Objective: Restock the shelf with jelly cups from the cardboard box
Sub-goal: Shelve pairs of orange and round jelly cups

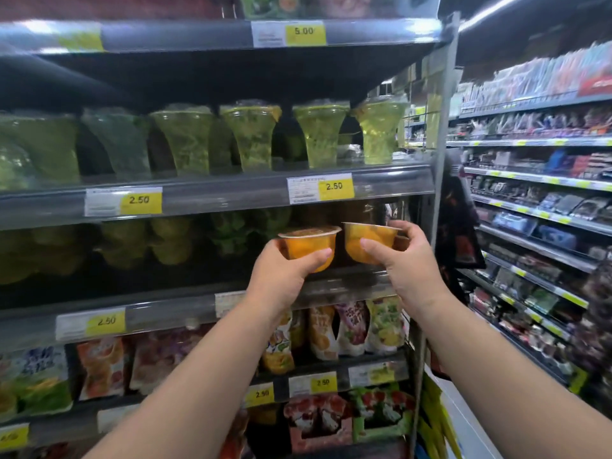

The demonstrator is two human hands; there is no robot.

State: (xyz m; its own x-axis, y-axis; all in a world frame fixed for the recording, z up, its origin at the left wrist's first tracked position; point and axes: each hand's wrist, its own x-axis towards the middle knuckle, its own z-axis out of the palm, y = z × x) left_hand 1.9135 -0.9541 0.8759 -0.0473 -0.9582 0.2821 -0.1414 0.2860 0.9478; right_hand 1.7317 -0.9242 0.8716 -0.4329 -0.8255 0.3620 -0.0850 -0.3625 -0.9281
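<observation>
I hold two orange jelly cups in front of the shelf [212, 306]. My left hand [284, 276] grips one cup [309, 241] from below, upright, its lid facing up. My right hand [407, 270] holds the second cup [367, 240], tilted a little to the left, fingers round its rim and side. Both cups hover at the right end of the shelf level below the green jelly cups [255, 137], just above its front rail. The cardboard box is not in view.
Green and yellow cups [172, 240] fill the left part of the same shelf level. Pouches of jelly [351, 326] hang on the level below. A grey upright post [440, 160] ends the shelf unit at the right; another stocked aisle shelf [536, 200] runs beyond it.
</observation>
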